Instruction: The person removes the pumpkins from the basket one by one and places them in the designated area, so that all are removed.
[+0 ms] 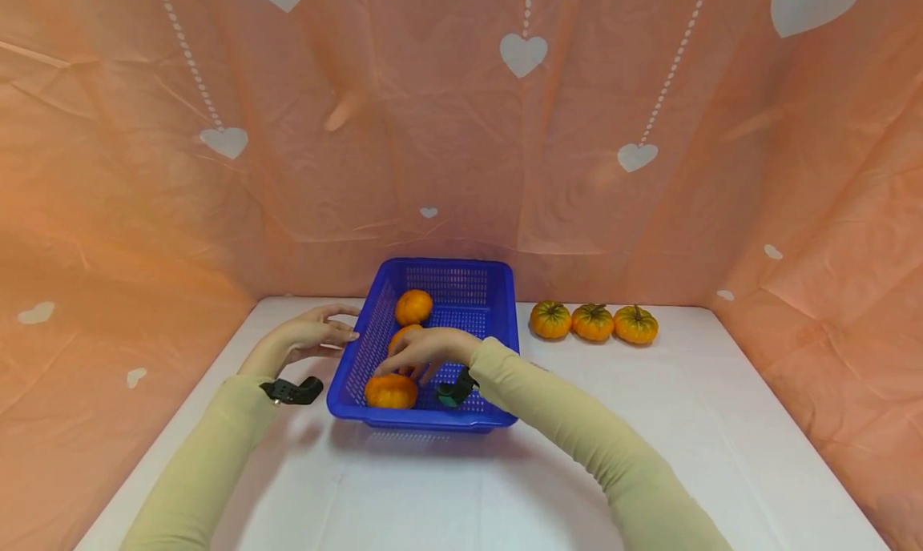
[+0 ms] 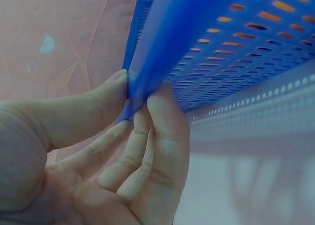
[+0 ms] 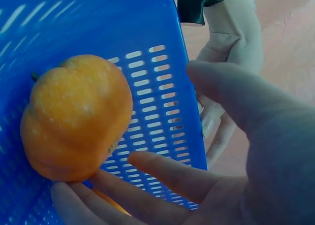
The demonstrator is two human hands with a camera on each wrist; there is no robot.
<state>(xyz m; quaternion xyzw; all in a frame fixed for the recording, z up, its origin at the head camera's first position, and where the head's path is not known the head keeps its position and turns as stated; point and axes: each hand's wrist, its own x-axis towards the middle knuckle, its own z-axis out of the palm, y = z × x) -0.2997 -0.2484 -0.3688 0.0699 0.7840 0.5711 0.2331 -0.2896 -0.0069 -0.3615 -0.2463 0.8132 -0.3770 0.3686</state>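
At its left rim, a blue perforated plastic basket (image 1: pixel 440 417) is pinched between the thumb and fingers of my left hand (image 1: pixel 306 335); the left wrist view shows the grip on the rim (image 2: pixel 162 52) closely. Three small orange pumpkins lie along the basket's left side: a far pumpkin (image 1: pixel 414 306), a middle pumpkin (image 1: pixel 401 336) partly hidden by my right hand (image 1: pixel 431 349), and a near pumpkin (image 1: pixel 391 392). My right hand reaches into the basket with spread, fairly straight fingers. In the right wrist view, its fingertips are right at the lower edge of a pumpkin (image 3: pixel 76 119).
To the right of the basket, a row of three orange-green pumpkins, left (image 1: pixel 550 320), middle (image 1: pixel 593 323) and right (image 1: pixel 636 325), sits on the white table (image 1: pixel 692 407). Orange cloth (image 1: pixel 447 150) with white hearts hangs behind and at both sides.
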